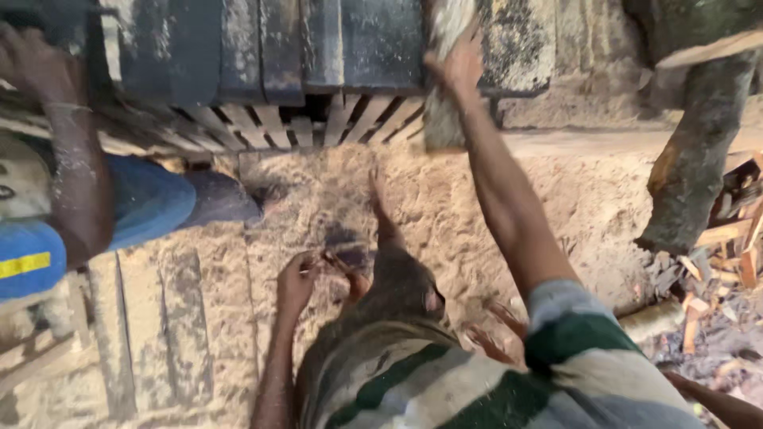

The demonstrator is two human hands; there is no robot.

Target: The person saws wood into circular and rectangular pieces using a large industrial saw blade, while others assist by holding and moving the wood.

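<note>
- my right hand (pixel 459 65) is stretched far forward and up, its grip closed around a pale wooden piece (pixel 442 87) that stands upright against the dark machine (pixel 318 48).
- my left hand (pixel 296 280) is low, near my knee, just over the sawdust floor (pixel 445 206); its fingers are curled, but i cannot tell if the grip is holding something.
- another person's arm (pixel 75 175) and blue clothing (pixel 151 199) are on the left side.
- wood scraps (pixel 727 262) lie at the right, beside a dark post (pixel 699 159).
</note>
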